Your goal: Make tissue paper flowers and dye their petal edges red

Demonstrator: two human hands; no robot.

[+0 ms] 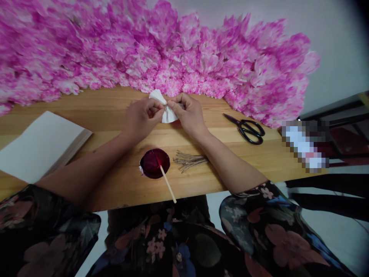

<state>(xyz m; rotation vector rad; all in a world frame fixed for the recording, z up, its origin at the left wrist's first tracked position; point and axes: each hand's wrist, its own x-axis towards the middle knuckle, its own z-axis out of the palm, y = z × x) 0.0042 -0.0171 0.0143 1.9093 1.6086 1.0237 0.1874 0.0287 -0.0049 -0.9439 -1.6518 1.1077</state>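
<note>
A white pleated paper (169, 116), pinched in at its middle, is held between both hands above the table. My left hand (143, 118) is closed, its thumb and fingertips gripping the paper near that narrow middle. On the other side, my right hand (190, 114) pinches the same spot with thumb and forefinger. Something thin and brownish seems to run round the gathered middle, but the fingers mostly hide it. Nearer to me stands a small bowl of dark magenta liquid (151, 165), with a pale wooden stick (168, 184) leaning over its rim. A bundle of thin brown ties (188, 159) lies beside my right forearm.
Black-handled scissors (248, 129) lie at the right. A stack of white paper (43, 144) rests at the left, partly behind my left forearm. Many pink and white paper flowers (184, 57) line the back of the wooden table (273, 161). A blurred-out object (305, 148) sits at the right end.
</note>
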